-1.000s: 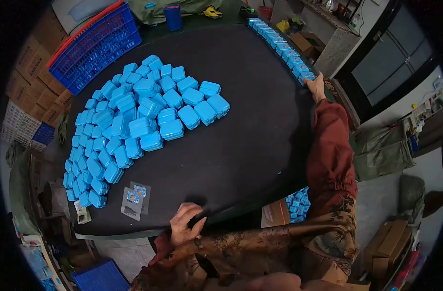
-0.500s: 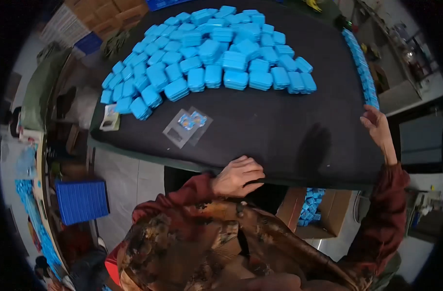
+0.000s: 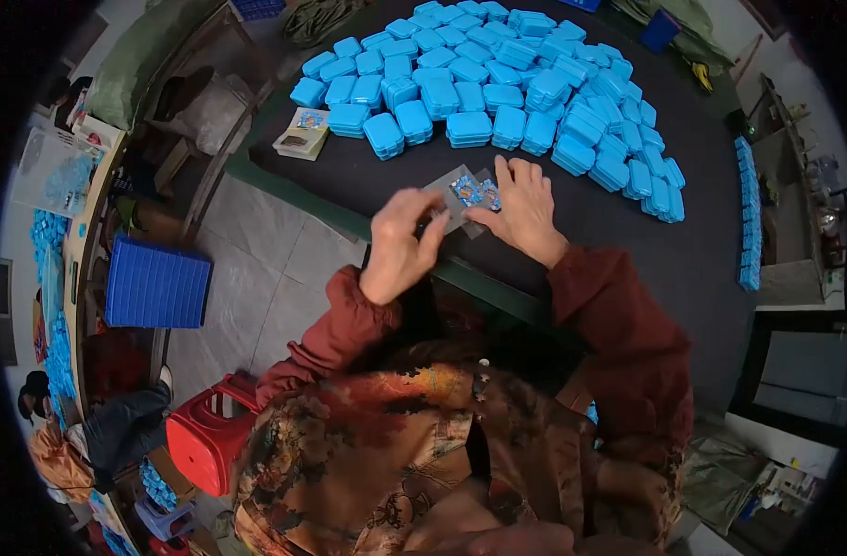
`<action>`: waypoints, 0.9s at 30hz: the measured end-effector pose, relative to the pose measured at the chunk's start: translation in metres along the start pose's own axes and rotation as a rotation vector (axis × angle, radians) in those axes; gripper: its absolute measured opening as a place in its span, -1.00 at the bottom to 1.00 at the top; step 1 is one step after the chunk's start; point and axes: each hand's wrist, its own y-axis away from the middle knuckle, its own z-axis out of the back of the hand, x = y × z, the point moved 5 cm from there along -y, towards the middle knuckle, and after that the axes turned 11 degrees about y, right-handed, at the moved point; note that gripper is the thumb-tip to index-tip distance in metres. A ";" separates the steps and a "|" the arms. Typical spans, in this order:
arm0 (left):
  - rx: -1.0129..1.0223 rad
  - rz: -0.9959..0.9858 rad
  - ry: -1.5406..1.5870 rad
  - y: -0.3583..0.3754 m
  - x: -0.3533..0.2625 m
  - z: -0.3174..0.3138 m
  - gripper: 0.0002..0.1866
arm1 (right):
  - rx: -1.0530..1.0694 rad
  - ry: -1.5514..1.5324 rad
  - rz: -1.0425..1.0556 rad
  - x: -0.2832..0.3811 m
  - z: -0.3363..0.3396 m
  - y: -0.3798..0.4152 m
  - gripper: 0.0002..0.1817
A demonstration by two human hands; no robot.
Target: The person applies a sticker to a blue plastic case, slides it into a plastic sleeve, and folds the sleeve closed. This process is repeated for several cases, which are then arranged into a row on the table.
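Observation:
Two overlapping clear plastic bags [image 3: 457,179] lie near the table's front edge, with small blue printed pieces [image 3: 467,191] showing in them. My left hand [image 3: 400,243] is curled at the left edge of the bags. Its thumb and fingertips close on that edge, though the exact grip is partly hidden. My right hand [image 3: 525,211] lies over the right side of the bags, palm down with fingers stretched out, covering part of a printed piece. Beyond both hands spreads a large pile of light blue lidded boxes [image 3: 470,128].
A stack of printed cards [image 3: 303,132] sits at the table's left corner. A long row of blue boxes [image 3: 748,213] runs along the right edge of the dark table [image 3: 664,269]. On the floor to the left are a blue crate [image 3: 159,282] and a red stool [image 3: 210,435].
My right hand has left the row of blue boxes and come across to the bags. My left hand has moved from the table edge to the bags. The camera view has turned.

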 end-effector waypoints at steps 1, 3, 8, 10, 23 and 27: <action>0.013 -0.004 -0.146 -0.008 0.010 0.007 -0.80 | -0.010 0.050 -0.034 -0.004 -0.004 0.002 -0.27; 0.086 -0.031 -0.420 -0.019 0.024 0.009 -0.68 | -0.016 0.031 -0.033 -0.011 -0.006 0.014 -0.27; 0.261 -0.093 -0.583 -0.029 0.045 -0.028 -0.61 | -0.116 -0.092 -0.096 -0.018 0.000 0.037 -0.49; 0.328 -0.008 -0.458 -0.028 0.051 -0.039 -0.74 | -0.128 -0.133 -0.083 -0.023 0.000 0.040 -0.55; 0.297 0.223 -0.070 -0.030 0.050 -0.033 -0.89 | -0.094 -0.462 -0.159 -0.055 0.004 0.025 -0.62; 0.256 0.285 0.357 -0.028 0.047 -0.034 -0.84 | -0.147 -0.553 -0.302 -0.057 0.000 0.016 -0.58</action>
